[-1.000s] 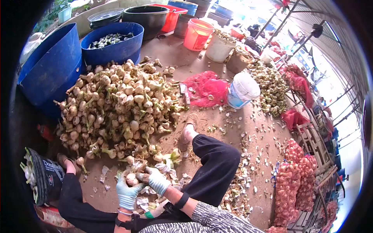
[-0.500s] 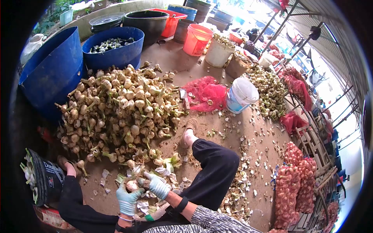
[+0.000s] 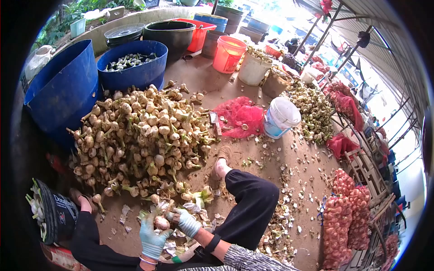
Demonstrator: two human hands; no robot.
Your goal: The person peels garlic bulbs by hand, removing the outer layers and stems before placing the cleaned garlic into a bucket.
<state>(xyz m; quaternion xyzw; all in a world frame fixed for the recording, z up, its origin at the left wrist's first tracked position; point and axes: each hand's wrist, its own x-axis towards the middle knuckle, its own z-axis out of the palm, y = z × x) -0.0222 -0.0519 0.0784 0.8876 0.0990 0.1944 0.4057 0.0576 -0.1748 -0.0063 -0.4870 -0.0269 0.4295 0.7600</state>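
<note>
My left hand (image 3: 153, 239), in a striped pale-green and white glove, is closed around a garlic bulb (image 3: 161, 222) with a pinkish-white skin. Close beside it, my right hand (image 3: 187, 223), gloved the same way, has its fingers wrapped round something small and dark against the bulb; its kind is hidden. Peeled skins and leaf scraps (image 3: 171, 247) lie below the hands between my legs. Just beyond rises a large heap of garlic bulbs with stems (image 3: 140, 135).
A black bucket (image 3: 63, 217) with trimmed garlic stands at left. Blue tubs (image 3: 131, 74) are behind the heap. Ahead lie a red net bag (image 3: 239, 118) and a white bucket (image 3: 282, 118). Filled net sacks (image 3: 337, 221) stand at right; skins litter the floor (image 3: 289, 189).
The view has tilted slightly, so the surroundings sit lower. My left hand has turned a little around the garlic bulb; my right hand stays beside it.
</note>
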